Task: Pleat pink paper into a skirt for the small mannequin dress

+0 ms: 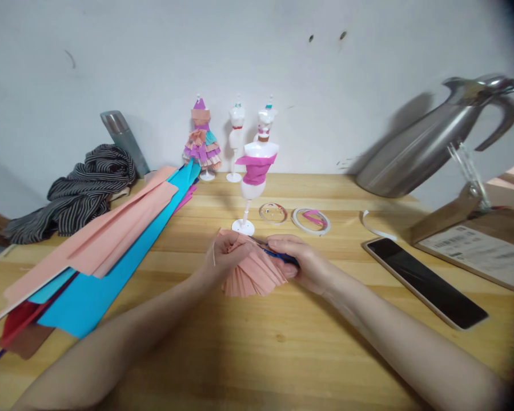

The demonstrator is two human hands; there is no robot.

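Observation:
Gathered pleats of peach crepe paper (255, 274) fan out low over the table, pinched at the top by my left hand (227, 257). My right hand (302, 260) is wrapped round blue-handled scissors (285, 257), whose blades point left at the gathered upper edge of the paper. How far the blades are apart is hidden by the fingers and folds. Just behind my hands stands a small white mannequin (255, 194) on a round base, its chest wrapped in magenta paper (258, 169).
Crepe paper sheets (111, 240) in several colours lie at left beside a striped cloth (94, 177) and a flask (124, 137). More mannequins (237, 137) line the wall. At right are tape rings (310, 221), a phone (426, 282), a cardboard box (475, 245) and a metal jug (428, 134).

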